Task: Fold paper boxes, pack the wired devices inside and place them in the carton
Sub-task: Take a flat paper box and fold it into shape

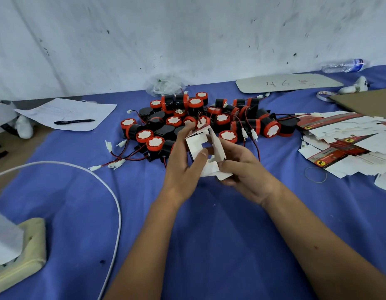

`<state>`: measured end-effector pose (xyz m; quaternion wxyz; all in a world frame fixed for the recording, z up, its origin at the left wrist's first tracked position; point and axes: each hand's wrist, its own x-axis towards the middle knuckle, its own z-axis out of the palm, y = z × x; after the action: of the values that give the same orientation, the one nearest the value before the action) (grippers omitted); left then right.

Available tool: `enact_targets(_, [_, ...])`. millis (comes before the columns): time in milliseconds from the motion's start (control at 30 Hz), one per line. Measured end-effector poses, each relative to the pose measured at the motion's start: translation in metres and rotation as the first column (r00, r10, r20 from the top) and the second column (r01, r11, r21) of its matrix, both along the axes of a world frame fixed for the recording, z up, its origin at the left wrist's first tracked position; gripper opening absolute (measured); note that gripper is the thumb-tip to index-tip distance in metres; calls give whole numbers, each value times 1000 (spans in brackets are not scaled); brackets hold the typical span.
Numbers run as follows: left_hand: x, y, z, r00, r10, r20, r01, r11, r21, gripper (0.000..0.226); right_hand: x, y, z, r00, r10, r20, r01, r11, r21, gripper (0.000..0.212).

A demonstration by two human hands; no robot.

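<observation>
- Head view, lower left of the frame: a white cable (114, 204) curves across your blue cloth (209, 245), beside a cream block (25, 254).
- Upper left: a black pen (74, 121) lies on a sheet of paper (66, 111).
- Center: your left hand (183, 161) grips a half-folded paper box (204, 148), fingers curled behind it and thumb pressed on its white front.
- Just behind it, the pile of wired devices (200, 120), black with red caps, rests on the cloth.
- Your right hand (244, 169) pinches the box's lower right flaps.
- Right edge: flat box blanks (343, 144) lie stacked, a rubber band (315, 174) near them.
- Upper right: a brown carton flap (365, 101) shows.
</observation>
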<state>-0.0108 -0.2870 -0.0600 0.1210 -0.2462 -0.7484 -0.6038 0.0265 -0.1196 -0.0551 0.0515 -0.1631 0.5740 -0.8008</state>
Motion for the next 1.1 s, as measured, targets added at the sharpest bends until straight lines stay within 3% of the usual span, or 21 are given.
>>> enact_targets(233, [0,3,1,990,137,36,-139,987,75,38,4,-1,4,995,103,0,-102,984,-145,56])
enact_targets(467, [6,11,4,972,212,104,-222,969,105,24,4,1,2,1000,10,8,-9,987,-161,64])
enact_targets(600, [10,16,2,955,285,-81,-291,954,-70,46,2,-6,0,969,-245,18,244,969,27,55])
enact_targets(667, [11,17,2,952,261,-162,-275,959,-67,46,1,-6,-2,954,-298,18,297,954,49,51])
enact_targets(867, [8,14,3,919,115,-377,-160,983,-91,37,0,-8,-3,955,-297,26,294,953,74,41])
enact_targets(1000, [7,11,5,910,45,-413,-139,970,-200,37,2,-5,0,950,-310,32,307,949,69,28])
enact_targets(1100, [7,8,7,911,-11,-413,-111,957,-269,47,4,-3,3,957,-286,51,285,958,31,32])
